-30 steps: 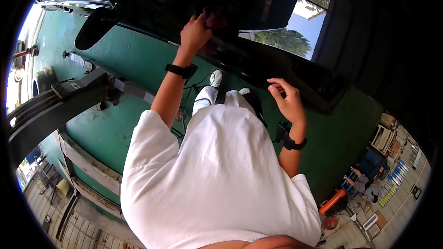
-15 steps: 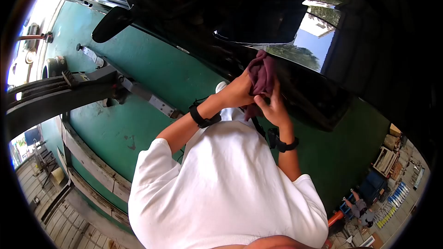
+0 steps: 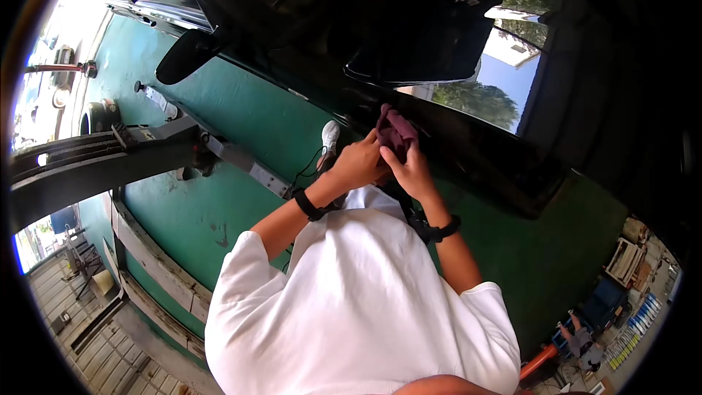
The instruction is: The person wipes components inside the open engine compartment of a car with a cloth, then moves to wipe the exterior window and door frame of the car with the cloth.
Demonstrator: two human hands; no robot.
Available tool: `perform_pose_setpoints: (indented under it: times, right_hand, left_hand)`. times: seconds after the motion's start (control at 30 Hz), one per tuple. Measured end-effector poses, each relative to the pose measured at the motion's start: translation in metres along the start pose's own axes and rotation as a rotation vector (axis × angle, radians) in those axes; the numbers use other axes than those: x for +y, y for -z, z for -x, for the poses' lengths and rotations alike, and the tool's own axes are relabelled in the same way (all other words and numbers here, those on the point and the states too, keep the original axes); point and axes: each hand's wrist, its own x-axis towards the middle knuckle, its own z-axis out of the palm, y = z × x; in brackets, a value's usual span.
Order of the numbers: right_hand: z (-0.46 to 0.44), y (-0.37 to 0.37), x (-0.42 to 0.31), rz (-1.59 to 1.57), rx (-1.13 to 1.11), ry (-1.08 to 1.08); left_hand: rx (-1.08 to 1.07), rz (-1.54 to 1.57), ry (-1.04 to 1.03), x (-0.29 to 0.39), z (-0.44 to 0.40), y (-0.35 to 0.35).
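So both hands are up in front of the waist, close together on a maroon rag (image 3: 397, 134). Left hand (image 3: 358, 164) comes in at a slant, back of it showing, fingers bent onto the rag's near side. Right hand (image 3: 412, 174) points up, thumb and fingers pinching it. Elbows are bent, with black bands on both wrists. The rag's right beside the black car (image 3: 468, 121), can't tell if they touch. White shoe (image 3: 330, 134) on the green floor (image 3: 241, 106), grey lift arm (image 3: 248, 166) off left.
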Motion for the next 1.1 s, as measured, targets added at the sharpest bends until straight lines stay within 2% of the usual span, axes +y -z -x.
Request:
perform_pose_setpoints:
  times: [0.03, 0.07, 0.1, 0.13, 0.2, 0.27, 0.33, 0.37, 0.43, 0.5, 0.53, 0.57, 0.6, 0.67, 0.7, 0.8, 0.83, 0.87, 0.93, 1.0, 1.1]
  right_hand:
    - [-0.008, -0.006, 0.002, 0.068, -0.063, -0.164]
    - [-0.019, -0.014, 0.005, 0.135, -0.125, -0.326]
    - [-0.027, -0.028, 0.011, 0.157, -0.046, -0.243]
    - [-0.040, -0.042, 0.010, 0.170, -0.031, -0.267]
    - [-0.072, -0.070, 0.006, 0.157, -0.044, -0.228]
    - [-0.104, -0.098, 0.006, 0.205, -0.023, -0.192]
    - [-0.142, -0.114, -0.005, 0.261, -0.011, -0.149]
    - [-0.162, -0.121, -0.017, 0.367, -0.032, -0.156]
    - [-0.195, -0.135, -0.020, 0.548, -0.001, -0.141]
    - [-0.227, -0.144, -0.004, 0.675, 0.097, -0.093]
    - [-0.238, -0.148, 0.002, 0.741, 0.011, -0.206]
    - [-0.241, -0.149, 0.007, 0.745, 0.013, -0.258]
    - [-0.246, -0.155, 0.004, 0.751, 0.009, -0.316]
    - [-0.248, -0.163, -0.002, 0.764, 0.020, -0.373]
    - [-0.249, -0.164, -0.006, 0.782, 0.044, -0.419]
    - [-0.243, -0.162, 0.005, 0.801, 0.076, -0.410]
    - [-0.245, -0.158, 0.007, 0.809, 0.072, -0.418]
    - [-0.249, -0.152, 0.009, 0.816, -0.023, -0.473]
    - [-0.252, -0.139, 0.000, 0.881, -0.184, -0.569]
    - [-0.254, -0.123, -0.021, 0.987, -0.289, -0.644]
    - [-0.256, -0.110, -0.048, 1.033, -0.051, -0.614]
  left_hand:
    - [-0.038, -0.035, 0.035, 0.000, 0.000, 0.021]
    - [-0.266, -0.151, 0.119, -0.019, -0.001, 0.031]
    - [-0.347, -0.135, 0.192, -0.024, -0.005, 0.054]
    - [-0.434, -0.114, 0.251, -0.029, -0.009, 0.081]
    - [-0.340, -0.164, 0.235, -0.051, -0.004, 0.113]
    - [-0.389, -0.224, 0.377, -0.060, -0.006, 0.158]
    - [-0.204, -0.382, 0.385, -0.093, -0.002, 0.180]
    - [-0.210, -0.366, 0.382, -0.105, -0.003, 0.186]
    - [0.362, -0.322, 0.301, -0.129, -0.009, 0.196]
    - [0.305, -0.256, 0.385, -0.156, -0.025, 0.205]
    - [0.263, -0.207, 0.464, -0.167, -0.030, 0.209]
    - [0.347, -0.178, 0.406, -0.169, -0.030, 0.205]
    - [0.342, -0.172, 0.412, -0.175, -0.033, 0.207]
    - [0.160, -0.051, 0.479, -0.195, -0.044, 0.213]
    - [0.154, -0.040, 0.485, -0.199, -0.046, 0.216]
    - [0.213, -0.051, 0.423, -0.194, -0.051, 0.218]
    - [0.334, -0.058, 0.332, -0.191, -0.053, 0.221]
    - [0.456, -0.067, 0.243, -0.188, -0.054, 0.225]
    - [0.431, -0.026, 0.231, -0.178, -0.057, 0.241]
    - [0.678, -0.196, -0.115, -0.180, -0.069, 0.252]
    - [0.777, -0.311, -0.162, -0.190, -0.081, 0.263]
